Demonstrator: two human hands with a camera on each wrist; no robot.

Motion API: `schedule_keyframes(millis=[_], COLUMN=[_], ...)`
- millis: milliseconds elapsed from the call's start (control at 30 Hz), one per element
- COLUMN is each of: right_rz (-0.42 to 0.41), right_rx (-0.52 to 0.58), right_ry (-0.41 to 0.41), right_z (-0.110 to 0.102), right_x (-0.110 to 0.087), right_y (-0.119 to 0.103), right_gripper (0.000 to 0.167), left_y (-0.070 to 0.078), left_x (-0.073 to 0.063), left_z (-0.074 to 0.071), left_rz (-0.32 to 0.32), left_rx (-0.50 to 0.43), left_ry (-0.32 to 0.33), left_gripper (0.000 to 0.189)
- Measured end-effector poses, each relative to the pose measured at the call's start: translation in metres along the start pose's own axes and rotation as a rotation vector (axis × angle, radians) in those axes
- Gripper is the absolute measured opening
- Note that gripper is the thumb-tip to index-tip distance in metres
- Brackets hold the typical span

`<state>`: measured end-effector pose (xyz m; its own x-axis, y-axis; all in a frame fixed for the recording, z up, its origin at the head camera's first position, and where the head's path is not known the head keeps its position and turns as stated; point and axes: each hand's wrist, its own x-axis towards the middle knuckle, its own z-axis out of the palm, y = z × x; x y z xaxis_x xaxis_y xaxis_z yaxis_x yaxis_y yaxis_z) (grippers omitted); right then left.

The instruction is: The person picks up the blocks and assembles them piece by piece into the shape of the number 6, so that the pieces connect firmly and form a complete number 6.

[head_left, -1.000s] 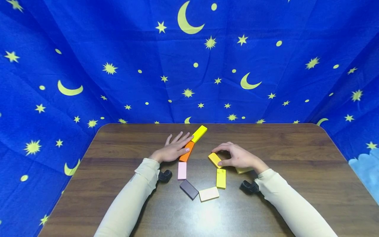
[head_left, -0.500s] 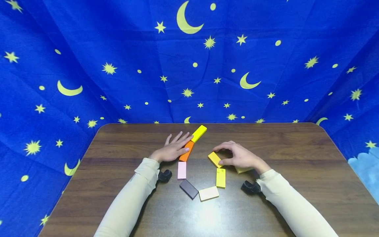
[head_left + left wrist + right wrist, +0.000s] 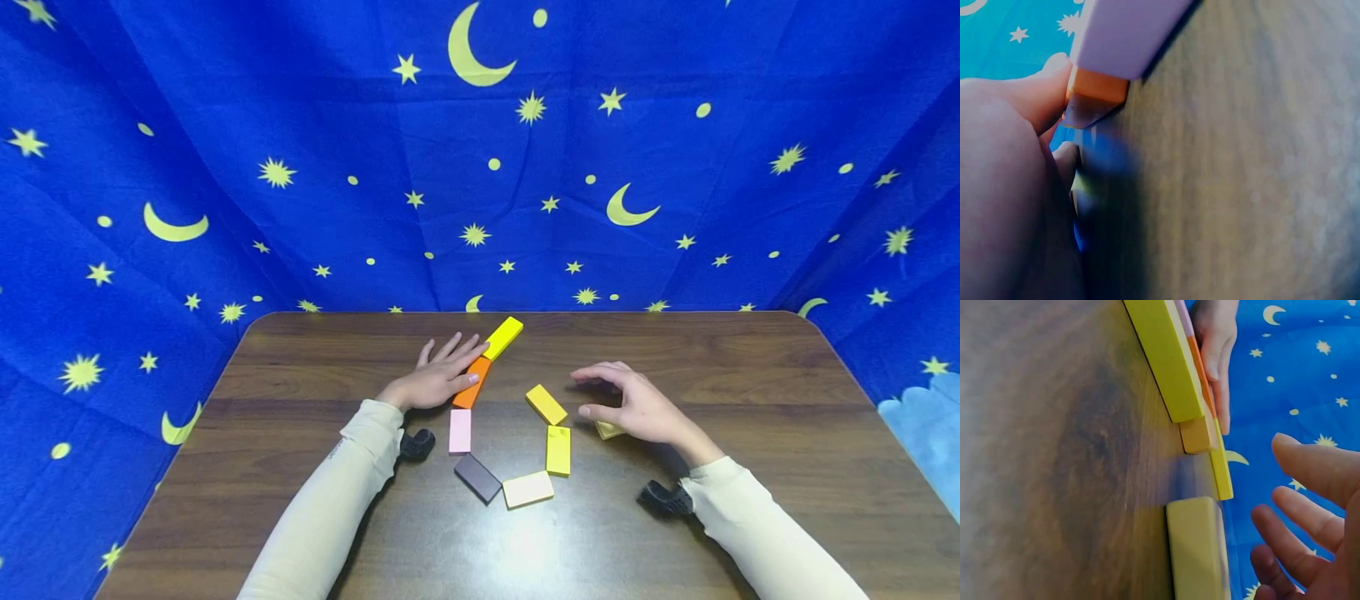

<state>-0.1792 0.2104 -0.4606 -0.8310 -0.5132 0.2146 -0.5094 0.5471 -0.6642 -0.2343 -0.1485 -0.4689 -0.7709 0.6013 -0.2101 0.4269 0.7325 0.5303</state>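
My left hand (image 3: 431, 383) lies with straight, spread fingers along an orange block (image 3: 472, 385), its fingertips at the lower end of a bright yellow block (image 3: 505, 337). In the left wrist view the thumb (image 3: 1050, 87) is against the orange block's side. My right hand (image 3: 641, 408) hovers with relaxed fingers and thumb apart, holding nothing, right of an amber-yellow block (image 3: 546, 404). Partly hidden below that hand is a pale yellow block (image 3: 608, 431), which shows more fully in the right wrist view (image 3: 1194, 550).
A pink block (image 3: 460, 431), a dark grey block (image 3: 477, 478), a cream block (image 3: 528, 490) and a yellow block (image 3: 558, 451) continue the curved row on the wooden table (image 3: 337, 350). A blue star-patterned cloth (image 3: 420, 150) hangs behind the table edge.
My right hand has let go of the amber-yellow block and moved right, uncovering it. The left hand and the blocks have stayed in place.
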Motion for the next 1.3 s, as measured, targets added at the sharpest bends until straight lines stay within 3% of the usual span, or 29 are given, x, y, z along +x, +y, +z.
schedule_keyframes(millis=[433,667,900,1300], right_rz=[0.17,0.289,0.379,0.505], right_rx=[-0.059,-0.023,-0.032,0.02], right_ry=[0.183,0.317,0.346,0.309], right_z=[-0.004,0.001,0.008,0.019], right_x=[-0.034,-0.047,-0.055,-0.059], right_y=[-0.008,-0.016,-0.02,-0.026], right_gripper=[0.043,0.047,0.057,0.075], left_y=[0.001,0.001,0.001,0.0], left_x=[-0.001,-0.001,-0.001,0.0], left_z=[-0.001,-0.002,-0.002,-0.001], left_rz=[-0.001,-0.015,-0.013,-0.014], left_rx=[-0.015,-0.016,-0.021,-0.02], left_ry=[-0.002,-0.004,-0.01,-0.006], left_gripper=[0.061,0.061,0.062,0.061])
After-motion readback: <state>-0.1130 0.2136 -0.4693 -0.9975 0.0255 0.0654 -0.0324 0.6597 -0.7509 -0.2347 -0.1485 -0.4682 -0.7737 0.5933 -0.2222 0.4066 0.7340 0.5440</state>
